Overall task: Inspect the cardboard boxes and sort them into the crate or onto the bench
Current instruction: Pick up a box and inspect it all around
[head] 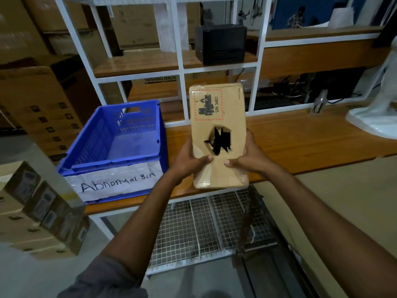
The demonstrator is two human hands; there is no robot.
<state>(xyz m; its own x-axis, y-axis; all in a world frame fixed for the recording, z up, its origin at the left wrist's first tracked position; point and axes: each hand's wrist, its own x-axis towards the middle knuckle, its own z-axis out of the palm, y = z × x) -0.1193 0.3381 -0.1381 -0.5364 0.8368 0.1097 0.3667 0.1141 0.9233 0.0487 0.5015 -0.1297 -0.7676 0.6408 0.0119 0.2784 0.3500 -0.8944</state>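
I hold a small brown cardboard box upright in front of me, above the front edge of the wooden bench. A ragged torn hole gapes in the middle of its facing side, below a red-bordered UN 3481 battery label. My left hand grips its lower left side and my right hand its lower right side, thumbs on the front. To the left on the bench stands a blue plastic crate with nothing inside, its paper label reading "Abnormal Bin".
A white shelf frame rises behind the bench with a black device on it. A plastic-wrapped white object stands at the bench's far right. Stacked cartons fill the left side. A wire mesh rack sits under the bench.
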